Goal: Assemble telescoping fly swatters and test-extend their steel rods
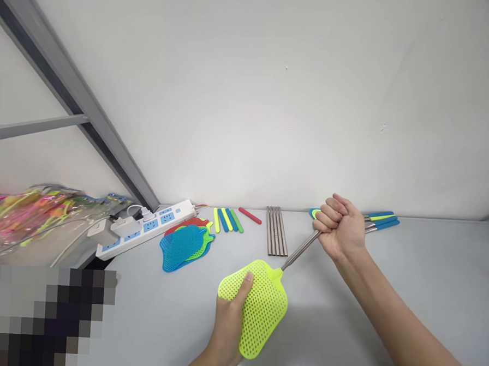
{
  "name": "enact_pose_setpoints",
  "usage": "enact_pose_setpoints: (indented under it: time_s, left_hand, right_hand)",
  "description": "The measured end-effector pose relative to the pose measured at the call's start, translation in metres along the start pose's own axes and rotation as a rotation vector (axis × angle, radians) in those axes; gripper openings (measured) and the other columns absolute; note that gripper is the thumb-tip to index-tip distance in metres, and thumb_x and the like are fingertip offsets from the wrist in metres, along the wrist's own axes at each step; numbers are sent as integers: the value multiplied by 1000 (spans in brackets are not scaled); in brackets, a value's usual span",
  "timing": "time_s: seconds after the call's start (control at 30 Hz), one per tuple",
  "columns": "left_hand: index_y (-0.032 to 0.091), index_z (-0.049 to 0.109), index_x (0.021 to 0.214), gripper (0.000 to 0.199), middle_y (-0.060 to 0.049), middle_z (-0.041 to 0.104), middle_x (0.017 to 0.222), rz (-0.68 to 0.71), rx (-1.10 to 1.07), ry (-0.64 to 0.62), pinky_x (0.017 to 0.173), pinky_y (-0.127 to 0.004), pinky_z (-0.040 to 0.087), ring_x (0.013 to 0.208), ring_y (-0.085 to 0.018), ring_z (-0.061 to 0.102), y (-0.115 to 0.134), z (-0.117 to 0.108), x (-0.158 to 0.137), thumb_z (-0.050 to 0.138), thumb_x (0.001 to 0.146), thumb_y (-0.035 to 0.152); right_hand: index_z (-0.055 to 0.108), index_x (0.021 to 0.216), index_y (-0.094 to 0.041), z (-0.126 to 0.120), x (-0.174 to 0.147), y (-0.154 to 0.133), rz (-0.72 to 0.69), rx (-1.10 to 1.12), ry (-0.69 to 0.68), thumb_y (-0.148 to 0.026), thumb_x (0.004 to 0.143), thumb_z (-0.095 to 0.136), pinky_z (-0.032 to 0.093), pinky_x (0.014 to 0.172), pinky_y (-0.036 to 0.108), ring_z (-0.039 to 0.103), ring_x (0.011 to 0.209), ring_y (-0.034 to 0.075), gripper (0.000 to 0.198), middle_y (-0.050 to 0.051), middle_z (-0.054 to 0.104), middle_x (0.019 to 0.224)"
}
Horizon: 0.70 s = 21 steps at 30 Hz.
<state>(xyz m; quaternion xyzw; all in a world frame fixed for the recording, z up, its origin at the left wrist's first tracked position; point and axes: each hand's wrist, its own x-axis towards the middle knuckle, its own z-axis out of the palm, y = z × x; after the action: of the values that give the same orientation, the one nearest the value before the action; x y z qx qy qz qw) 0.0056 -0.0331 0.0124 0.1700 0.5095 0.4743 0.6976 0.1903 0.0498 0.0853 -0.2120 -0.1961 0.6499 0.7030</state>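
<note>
A yellow-green fly swatter with a perforated head (pixel 264 309) and a metal rod (pixel 302 250) lies in both my hands, slanting up to the right. My left hand (pixel 231 319) grips the head, thumb on top, fingers hidden beneath. At the rod's upper end, my right hand (pixel 343 226) is closed in a fist; whatever covers the rod inside it is hidden. Several bare metal rods (pixel 277 234) lie side by side just left of the rod. Beyond my right wrist are fly swatters with blue and yellow-green handles (pixel 384 222), partly covered by the hand.
Blue, green and red swatter heads (pixel 184 245) are stacked on the grey table (pixel 147 309). Several coloured handle sleeves (pixel 228 220) and a red one (pixel 250 215) lie by the wall. At left are a power strip (pixel 147 227) with plugs and bright plastic-wrapped items (pixel 34 210).
</note>
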Motion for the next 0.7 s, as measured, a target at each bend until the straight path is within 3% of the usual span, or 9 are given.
enact_pose_setpoints:
  time_s: [0.27,0.37,0.53,0.7]
  left_hand:
    - [16,58,89,34,-4,64,70,-55,-11,-74,50,-29,47,64,-23,62,-2,-2,3,60,66,41]
    - [16,59,91,34,-5,65,77,-48,-39,-99,52,-28,48,68,-23,62,2,-1,3,58,67,40]
    - [15,58,95,37,-9,65,88,-48,-98,-122,58,-29,49,76,-24,61,9,1,5,58,68,39]
    - [14,58,98,38,-11,62,97,-13,-156,-119,67,-32,49,84,-26,59,15,-2,5,59,68,37]
  right_hand:
    - [18,50,-20,-2,-1,-4,9,24,-58,-21,74,45,13,30,20,11,34,6,36,-9,11,42]
    - [21,50,-19,-2,-2,-9,10,67,-95,-20,75,44,18,31,19,14,34,6,34,-8,12,43]
    - [32,52,-19,2,-5,-19,86,-12,-206,-26,76,44,34,41,20,31,41,7,28,-6,23,47]
    - [47,68,-17,4,-5,-26,86,-6,-186,-31,75,44,42,53,24,43,56,10,16,-2,36,60]
